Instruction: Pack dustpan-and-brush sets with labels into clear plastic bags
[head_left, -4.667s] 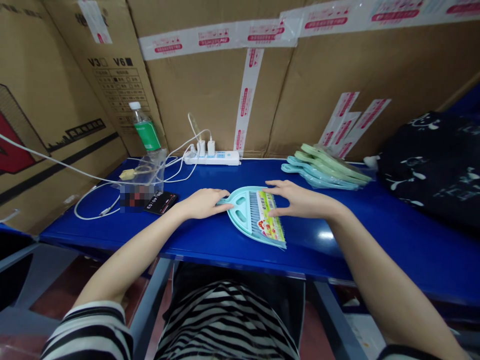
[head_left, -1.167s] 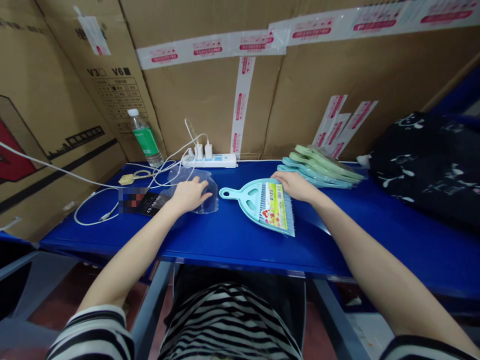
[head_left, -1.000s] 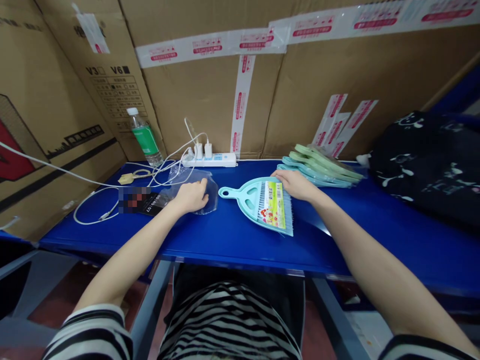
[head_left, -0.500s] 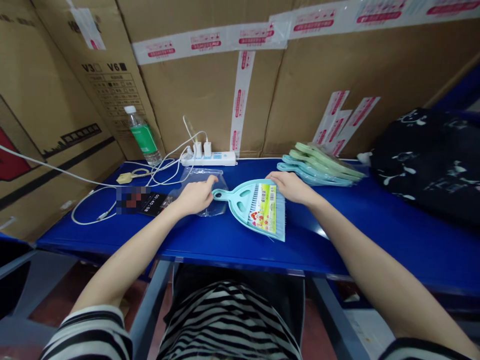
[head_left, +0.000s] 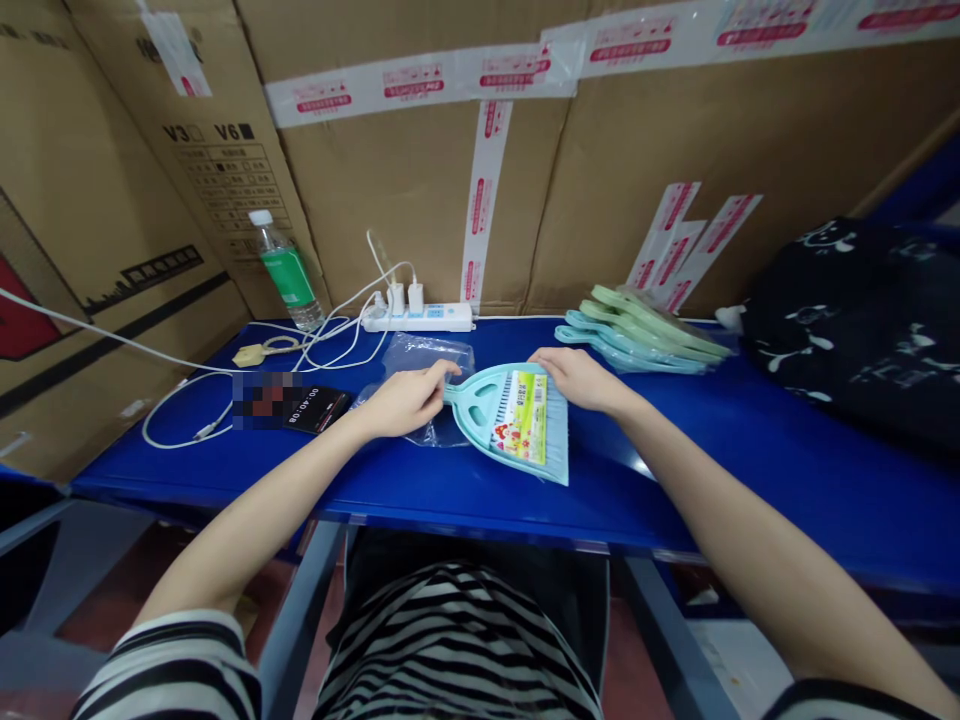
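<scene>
A light blue dustpan (head_left: 475, 404) with a small brush (head_left: 556, 430) nested in it is held just over the table, its handle pointing left. A yellow-green printed label (head_left: 526, 415) covers part of the bristles. My left hand (head_left: 411, 400) is closed around the handle end, which its fingers hide. The far right edge of the dustpan is pinched by my right hand (head_left: 574, 376). Under and behind my left hand lies a clear plastic bag (head_left: 431, 350), crumpled.
Several wrapped green and blue dustpan sets (head_left: 645, 330) are piled at the back right, near a dark patterned bag (head_left: 855, 330). A power strip (head_left: 442, 318) with white cables, a water bottle (head_left: 289, 275) and a phone (head_left: 319, 410) are on the left. Cardboard (head_left: 405, 190) walls the back.
My left hand has moved right and closed over the dustpan handle, whose end showed before. The plastic bag has shifted slightly right. My right hand stays at the dustpan's edge.
</scene>
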